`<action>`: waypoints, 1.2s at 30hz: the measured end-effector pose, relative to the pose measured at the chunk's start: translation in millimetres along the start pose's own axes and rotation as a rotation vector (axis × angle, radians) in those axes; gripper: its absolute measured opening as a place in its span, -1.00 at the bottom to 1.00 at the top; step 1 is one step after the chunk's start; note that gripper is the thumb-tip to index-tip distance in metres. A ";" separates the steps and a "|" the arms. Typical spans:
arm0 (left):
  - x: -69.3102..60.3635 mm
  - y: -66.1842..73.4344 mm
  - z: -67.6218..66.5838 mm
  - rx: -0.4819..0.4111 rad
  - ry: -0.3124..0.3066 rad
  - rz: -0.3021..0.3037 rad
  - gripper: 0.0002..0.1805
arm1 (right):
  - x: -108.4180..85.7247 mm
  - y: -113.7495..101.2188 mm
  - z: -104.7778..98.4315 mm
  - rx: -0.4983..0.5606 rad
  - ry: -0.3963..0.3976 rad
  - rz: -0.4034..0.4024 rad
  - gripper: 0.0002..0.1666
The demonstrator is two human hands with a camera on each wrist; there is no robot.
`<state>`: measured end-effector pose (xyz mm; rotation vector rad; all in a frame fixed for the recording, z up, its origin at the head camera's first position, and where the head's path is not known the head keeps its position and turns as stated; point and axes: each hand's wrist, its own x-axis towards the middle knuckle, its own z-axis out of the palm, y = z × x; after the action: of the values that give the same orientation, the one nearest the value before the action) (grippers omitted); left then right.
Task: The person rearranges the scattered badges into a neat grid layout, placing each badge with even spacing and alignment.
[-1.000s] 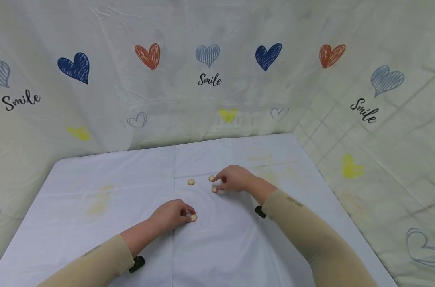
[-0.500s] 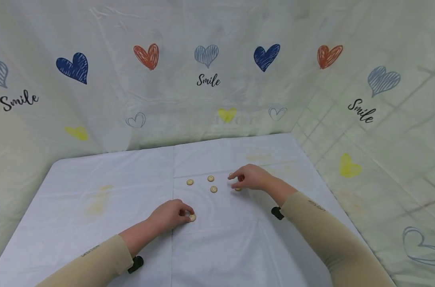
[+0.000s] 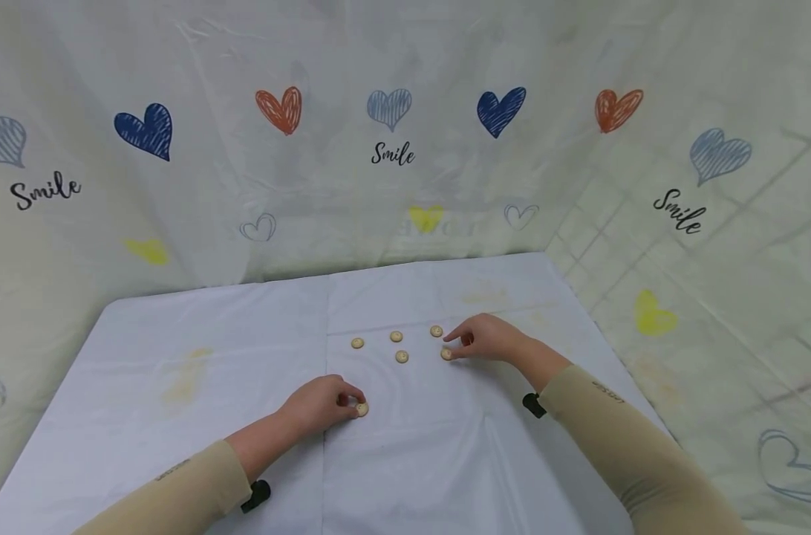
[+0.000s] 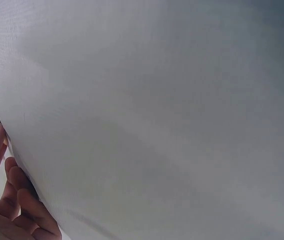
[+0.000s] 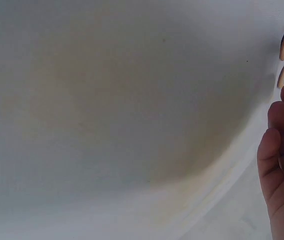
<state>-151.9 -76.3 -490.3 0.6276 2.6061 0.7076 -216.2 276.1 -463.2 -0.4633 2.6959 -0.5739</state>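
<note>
Small round beige biscuits lie flat on the white-covered table in the head view. My left hand (image 3: 321, 403) pinches one biscuit (image 3: 362, 409) between thumb and fingertips, low on the cloth. The left wrist view shows these fingers (image 4: 28, 200) at its left edge. My right hand (image 3: 489, 338) is by the rightmost pair: the thumb is at the near biscuit (image 3: 446, 354), and the index fingertip is just short of the far biscuit (image 3: 436, 331). Its thumb and index finger stand apart. In the right wrist view, curved fingers (image 5: 277, 145) are near two biscuits.
Left of the right hand lie three more biscuits: a left one (image 3: 357, 342), a middle one (image 3: 396, 336) and a nearer one (image 3: 402, 357). The creased white cloth (image 3: 405, 461) covers the table. A heart-printed curtain (image 3: 339, 186) hangs behind and to the right.
My right hand has moved right from the middle pair of biscuits to the rightmost pair, which now shows beside its fingers. The left hand has stayed with its biscuit.
</note>
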 end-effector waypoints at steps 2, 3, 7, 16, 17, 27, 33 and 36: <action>0.7 0.3 0.5 0.006 0.000 -0.002 -0.80 | 1.1 3.4 2.3 0.004 -0.001 -0.003 -0.59; 0.9 0.3 0.8 0.006 0.001 -0.001 -0.81 | 1.7 4.9 3.5 0.010 -0.004 -0.001 -0.60; 0.6 -0.3 2.5 0.001 0.010 0.015 -0.81 | 4.2 9.8 9.2 -0.013 -0.021 -0.018 -0.65; -2.1 -1.6 4.9 0.018 0.042 0.042 -0.78 | 8.5 8.2 13.4 -0.097 -0.009 -0.058 -0.67; -2.3 -1.8 4.7 0.020 0.044 0.047 -0.77 | 8.5 7.5 13.5 -0.090 -0.009 -0.052 -0.68; -4.2 -1.5 5.2 0.025 0.035 0.055 -0.75 | 8.9 6.4 17.3 -0.087 -0.007 -0.015 -0.68; -3.7 -6.3 6.0 0.047 0.041 0.045 -0.74 | 11.8 4.4 17.9 -0.093 -0.010 -0.022 -0.67; -2.4 -7.7 5.8 0.042 0.041 0.052 -0.73 | 12.1 3.7 16.0 -0.093 -0.007 -0.023 -0.68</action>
<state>-149.7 -81.3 -498.6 0.7025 2.6572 0.6900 -221.5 269.5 -481.7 -0.5201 2.7223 -0.4529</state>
